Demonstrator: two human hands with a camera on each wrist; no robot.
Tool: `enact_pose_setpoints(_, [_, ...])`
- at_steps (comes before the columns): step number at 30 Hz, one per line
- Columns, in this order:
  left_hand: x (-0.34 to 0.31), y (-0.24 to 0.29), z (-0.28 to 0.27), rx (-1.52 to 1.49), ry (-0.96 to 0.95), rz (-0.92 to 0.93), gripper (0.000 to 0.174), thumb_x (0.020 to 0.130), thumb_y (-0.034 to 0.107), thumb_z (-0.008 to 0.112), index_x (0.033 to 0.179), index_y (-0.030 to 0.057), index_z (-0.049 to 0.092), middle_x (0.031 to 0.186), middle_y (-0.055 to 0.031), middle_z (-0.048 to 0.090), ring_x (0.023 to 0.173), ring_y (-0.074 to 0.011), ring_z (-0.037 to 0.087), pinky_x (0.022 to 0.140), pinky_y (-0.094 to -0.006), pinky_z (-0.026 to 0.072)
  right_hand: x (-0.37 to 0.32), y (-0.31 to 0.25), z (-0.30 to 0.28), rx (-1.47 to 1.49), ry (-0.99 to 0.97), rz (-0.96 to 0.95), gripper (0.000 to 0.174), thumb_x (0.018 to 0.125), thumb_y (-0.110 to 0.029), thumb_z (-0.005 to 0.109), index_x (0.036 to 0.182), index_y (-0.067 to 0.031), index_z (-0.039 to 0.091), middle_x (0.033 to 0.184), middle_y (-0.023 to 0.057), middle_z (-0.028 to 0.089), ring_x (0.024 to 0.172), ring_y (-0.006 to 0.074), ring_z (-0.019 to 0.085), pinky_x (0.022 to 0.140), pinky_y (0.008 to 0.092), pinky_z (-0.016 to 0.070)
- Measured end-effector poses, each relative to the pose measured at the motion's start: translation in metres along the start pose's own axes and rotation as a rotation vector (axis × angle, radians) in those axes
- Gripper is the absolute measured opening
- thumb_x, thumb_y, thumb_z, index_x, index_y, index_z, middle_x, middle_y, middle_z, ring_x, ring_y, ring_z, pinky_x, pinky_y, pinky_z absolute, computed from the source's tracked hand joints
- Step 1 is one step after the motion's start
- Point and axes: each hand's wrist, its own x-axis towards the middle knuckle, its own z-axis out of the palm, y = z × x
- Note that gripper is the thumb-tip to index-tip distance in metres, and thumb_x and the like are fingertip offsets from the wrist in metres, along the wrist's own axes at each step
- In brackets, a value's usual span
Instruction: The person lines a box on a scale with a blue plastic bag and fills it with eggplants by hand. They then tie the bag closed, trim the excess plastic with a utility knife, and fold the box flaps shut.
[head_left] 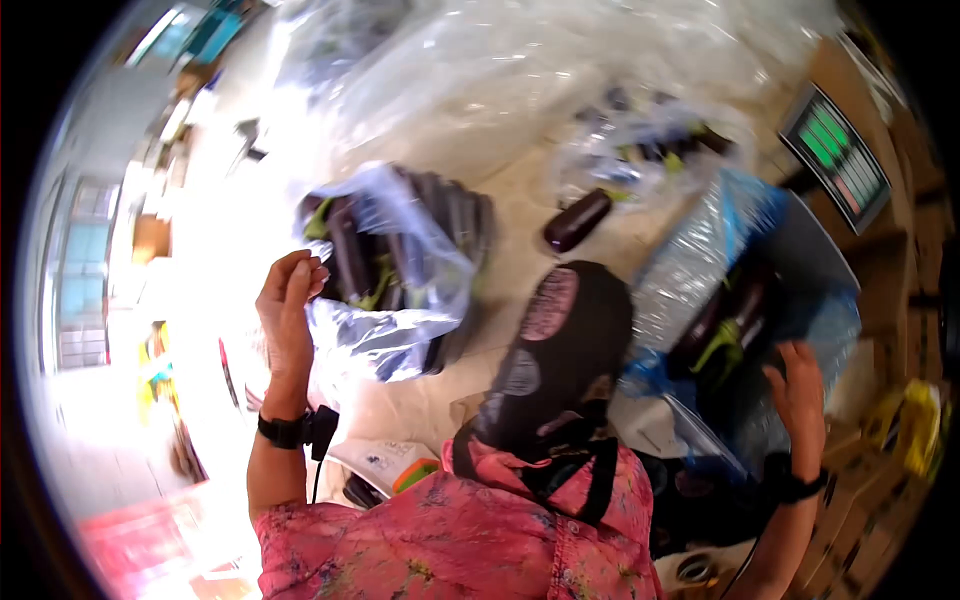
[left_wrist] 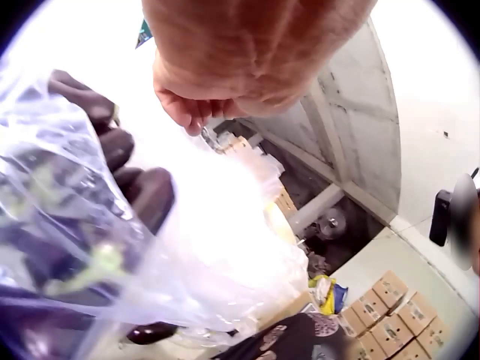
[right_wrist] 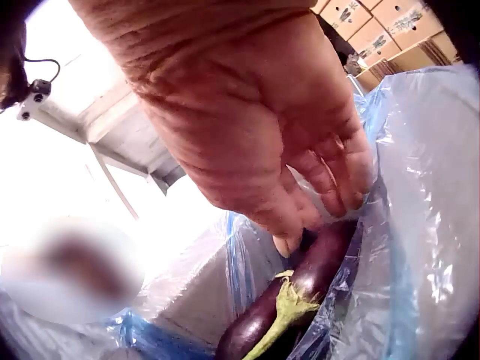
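Note:
My left hand (head_left: 287, 315) hangs beside a thin clear bag (head_left: 440, 285) of eggplants (head_left: 347, 250), its fingers loosely bent with nothing visible in them. In the left wrist view the hand (left_wrist: 247, 52) is above and to the right of the bag (left_wrist: 67, 202). On the other side, my right hand (head_left: 800, 395) reaches into a box lined with blue plastic (head_left: 690, 265). Its relaxed fingers (right_wrist: 345, 176) are just above a dark eggplant (right_wrist: 326, 259) with a green stem end; whether they touch it is unclear.
One loose eggplant (head_left: 578, 220) lies on the floor near another plastic bag (head_left: 570, 165) with eggplants. A scale display (head_left: 836, 157) stands at the upper right. Cardboard boxes (head_left: 860, 510) are stacked at right. Clear plastic sheeting (head_left: 450, 90) spreads ahead, beyond my patterned leg (head_left: 560, 330).

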Motion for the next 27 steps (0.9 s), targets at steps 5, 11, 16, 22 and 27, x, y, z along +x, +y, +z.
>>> enact_pose_setpoints(5, [-0.02,-0.069,-0.056,0.646,-0.043,0.225,0.038,0.087,0.008,0.068,0.123,0.0033,0.06,0.117,-0.0122,0.065,0.112,-0.0261,0.06,0.093,-0.035,0.0461,0.011,-0.009,0.004,0.044,-0.126,-0.038,0.031,0.082,-0.006,0.067,0.112,0.0009,0.059,0.107,0.0224,0.06,0.099,0.0439,0.057,0.082,0.0476,0.0456])
enact_pose_setpoints(11, [-0.058,-0.06,-0.028,0.962,-0.572,0.452,0.043,0.081,0.025,0.074,0.12,0.013,0.061,0.103,-0.0074,0.064,0.11,-0.0347,0.056,0.099,-0.0486,0.0362,0.024,-0.037,0.006,0.043,-0.23,-0.068,0.035,0.081,-0.006,0.069,0.114,0.0007,0.061,0.108,0.0239,0.062,0.098,0.0445,0.06,0.08,0.0476,0.0479])
enact_pose_setpoints(16, [-0.097,-0.112,-0.038,0.849,-0.938,0.37,0.015,0.088,0.023,0.063,0.099,0.0122,0.065,0.075,-0.0079,0.059,0.063,-0.0317,0.062,0.057,-0.0426,0.0504,0.027,-0.041,0.011,0.1,-0.269,-0.071,0.036,0.081,-0.006,0.069,0.114,0.0004,0.061,0.106,0.0232,0.063,0.098,0.0439,0.06,0.081,0.0479,0.0483])
enact_pose_setpoints(22, [-0.118,-0.089,0.001,0.318,-0.466,0.1,0.033,0.089,0.02,0.067,0.115,0.0006,0.06,0.096,-0.0189,0.062,0.091,-0.0361,0.059,0.077,-0.0408,0.0484,0.028,-0.05,0.013,0.041,-0.209,-0.183,0.035,0.081,-0.007,0.069,0.114,0.0006,0.061,0.103,0.0231,0.064,0.095,0.0436,0.061,0.08,0.0477,0.0482])
enact_pose_setpoints(27, [-0.061,-0.038,0.058,0.198,-0.144,0.302,0.047,0.087,0.012,0.064,0.13,0.0,0.052,0.117,-0.0225,0.056,0.103,-0.0383,0.057,0.088,-0.0429,0.0471,0.035,-0.089,-0.006,0.132,-0.221,-0.13,0.034,0.082,-0.008,0.069,0.113,0.0009,0.061,0.1,0.0223,0.063,0.091,0.0424,0.061,0.078,0.048,0.0475])
